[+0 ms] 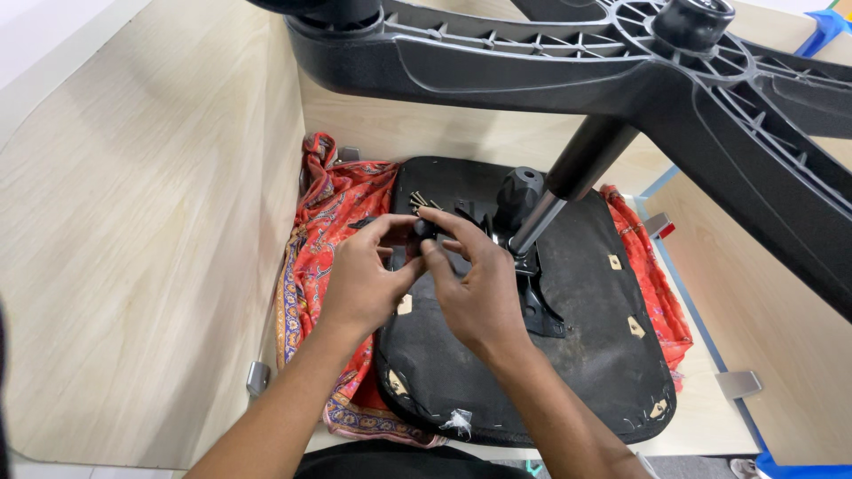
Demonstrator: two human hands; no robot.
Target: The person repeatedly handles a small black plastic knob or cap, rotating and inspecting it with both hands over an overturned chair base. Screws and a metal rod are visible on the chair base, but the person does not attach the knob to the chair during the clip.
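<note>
An upturned office chair lies on a red patterned cloth [328,231]. Its black seat underside [586,319] faces up, with the gas lift column [568,191] rising to the black star base [568,66] near the camera. My left hand [359,279] and my right hand [475,284] meet above the seat's far left part, both pinching a small black part [424,229] between the fingertips. Several loose screws [422,203] lie on the seat just beyond the fingers. The black seat mechanism [532,266] sits right of my right hand.
Light wood panels stand at the left [133,222] and at the right [772,319], forming walls around the chair. Metal brackets [738,383] sit at the panel bases. A caster socket [694,19] tops the base hub. A blue object [830,27] shows at the top right corner.
</note>
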